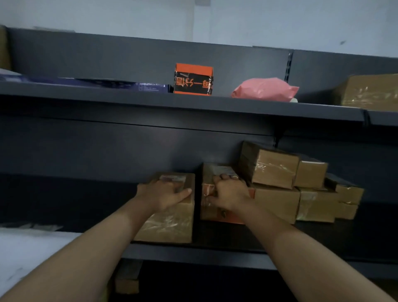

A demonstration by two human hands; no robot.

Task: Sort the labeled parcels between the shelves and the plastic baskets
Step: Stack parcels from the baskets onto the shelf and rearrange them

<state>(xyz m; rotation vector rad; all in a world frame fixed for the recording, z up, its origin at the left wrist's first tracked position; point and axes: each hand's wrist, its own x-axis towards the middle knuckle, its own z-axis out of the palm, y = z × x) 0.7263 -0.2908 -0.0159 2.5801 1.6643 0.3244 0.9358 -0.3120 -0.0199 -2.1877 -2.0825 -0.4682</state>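
Brown taped boxes (273, 172), orange-and-black box (193, 79), pink bag (263, 89), dark grey shelves (172, 103).

A pale wall (129, 15) is seen across the top, from 10 to 2 o'clock. A small dark smudge (342, 42) is marked on it at 2 o'clock. A pale fitting (202, 2), cut off by the frame edge, is shown at 12 o'clock. A white surface (32, 258) is seen at 8 o'clock; grey, blurred material (32, 226) lies along its far edge and cannot be identified.
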